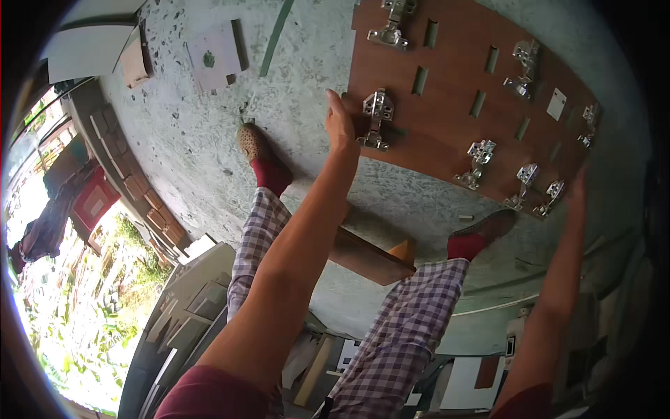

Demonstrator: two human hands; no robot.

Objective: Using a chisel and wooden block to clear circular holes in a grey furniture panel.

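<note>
A long brown wooden board (436, 129) with cut slots spans the upper right, over the floor. Several shiny metal cabinet hinges (377, 117) stand along it in two rows, and a small white label (556, 103) lies on its face. My left hand (339, 123) is at the board's left edge, fingers pointing away from me along the side; their grip is partly hidden. At the far right end, my right hand (578, 187) holds the opposite edge, its fingers dim and mostly hidden.
My shoes (254, 143) straddle a low wooden piece (370, 257) on the worn concrete floor. A pale square sheet (213, 57) and a green strip (276, 38) lie at the upper left. Stacked panels (185, 318) and bricks (143, 192) line the left side.
</note>
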